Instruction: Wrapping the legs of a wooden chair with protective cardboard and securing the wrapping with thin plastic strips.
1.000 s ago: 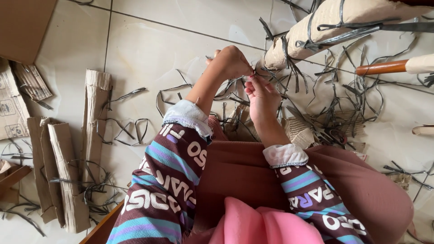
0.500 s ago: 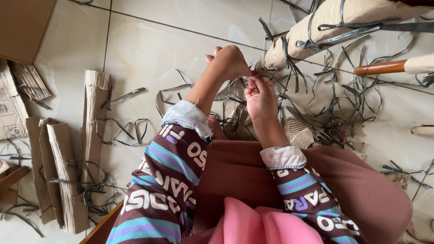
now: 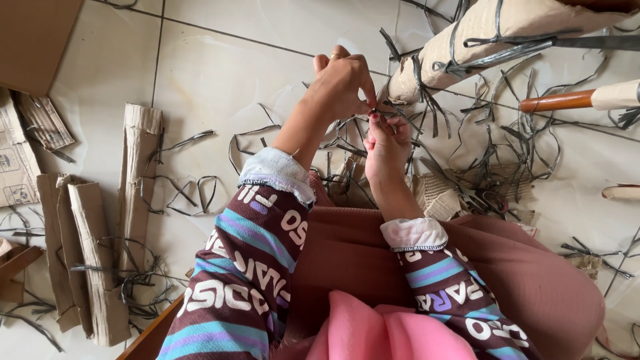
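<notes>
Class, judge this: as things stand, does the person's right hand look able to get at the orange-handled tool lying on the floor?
Probably yes. The right hand pinches a dark strip with the left hand; only loose strips lie between it and the orange-handled tool, though it must let go first.

Flat brown cardboard box (image 3: 15, 175) w/ dark print lies at far left, just left of the folded cardboard strips (image 3: 87, 267). Plain brown cardboard sheet (image 3: 33, 40) sits above it, top-left corner. No screens or signs.

Glossy pale ceramic floor tiles (image 3: 220, 73) are gleaming at eleven o'clock; rough matt brown cardboard rolls (image 3: 100, 267) are lying at eight; thin dark matt strips (image 3: 493, 153) are curling at two.
</notes>
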